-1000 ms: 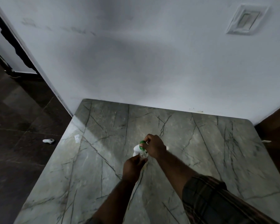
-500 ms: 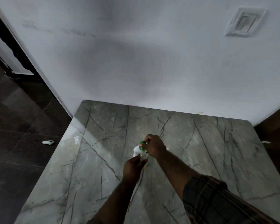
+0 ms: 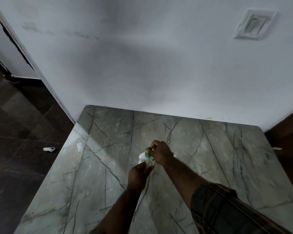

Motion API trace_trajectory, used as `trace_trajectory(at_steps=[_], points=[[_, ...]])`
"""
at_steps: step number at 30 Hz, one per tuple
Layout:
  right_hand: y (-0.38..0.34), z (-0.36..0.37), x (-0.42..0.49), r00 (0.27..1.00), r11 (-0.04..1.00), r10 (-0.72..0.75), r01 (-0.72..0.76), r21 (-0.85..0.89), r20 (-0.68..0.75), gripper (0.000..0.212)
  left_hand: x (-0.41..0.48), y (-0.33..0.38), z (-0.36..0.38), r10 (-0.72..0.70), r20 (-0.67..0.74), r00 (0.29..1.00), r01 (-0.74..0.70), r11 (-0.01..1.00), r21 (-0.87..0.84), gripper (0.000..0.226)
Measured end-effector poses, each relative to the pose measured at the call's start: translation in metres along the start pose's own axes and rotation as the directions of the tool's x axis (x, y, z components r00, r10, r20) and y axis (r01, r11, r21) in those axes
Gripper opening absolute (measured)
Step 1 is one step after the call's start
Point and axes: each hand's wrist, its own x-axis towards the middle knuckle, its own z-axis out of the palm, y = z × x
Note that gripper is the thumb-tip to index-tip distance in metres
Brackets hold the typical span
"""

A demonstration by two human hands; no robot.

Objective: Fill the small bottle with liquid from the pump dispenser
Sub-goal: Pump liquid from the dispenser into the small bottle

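Near the centre of the frame, low over the marble worktop (image 3: 108,166): small bottle (image 3: 149,162), clear, gripped from below in the closed left hand (image 3: 139,173), its mouth pointing up toward the white pump dispenser (image 3: 142,156) just above and touching or nearly so. Right hand (image 3: 161,152) curled over the dispenser's green-collared top (image 3: 148,149), fingers bent down on it, apparently pressing. Long axis of the bottle roughly upright, tipped slightly toward the upper part of the frame; dispenser spout directly over it, so alignment of spout and mouth looks like the deciding relation. Both hands equally close, left under, right over. Liquid level impossible to read: bottle mostly covered by fingers, scene dim, dispenser body largely hidden behind the right hand. Small white object (image 3: 49,149) on the dark floor at left, unidentifiable.
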Motion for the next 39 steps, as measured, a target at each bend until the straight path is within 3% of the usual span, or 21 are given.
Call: trace_trajectory(at_steps=[39], points=[[0.001, -0.002, -0.008, 0.999, 0.999, 0.016, -0.015, -0.042, 0.031, 0.023, 0.002, -0.010, 0.005, -0.010, 0.017, 1.000, 0.009, 0.998, 0.058, 0.020]])
